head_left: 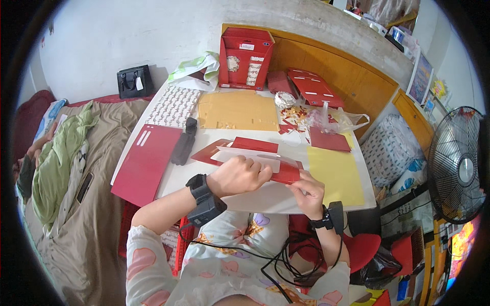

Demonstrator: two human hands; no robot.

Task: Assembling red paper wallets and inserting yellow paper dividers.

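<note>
1 red crd point(287, 175) in R fingers point(309, 188)

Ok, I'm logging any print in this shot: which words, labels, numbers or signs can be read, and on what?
None that I can quote:
White label on the red display box: too small.
White tag on the black handbag: no readable print.
Dark marks on the grey item left of the fan: too unclear.
Red card at the left hand and right hand: no lettering visible.
</note>
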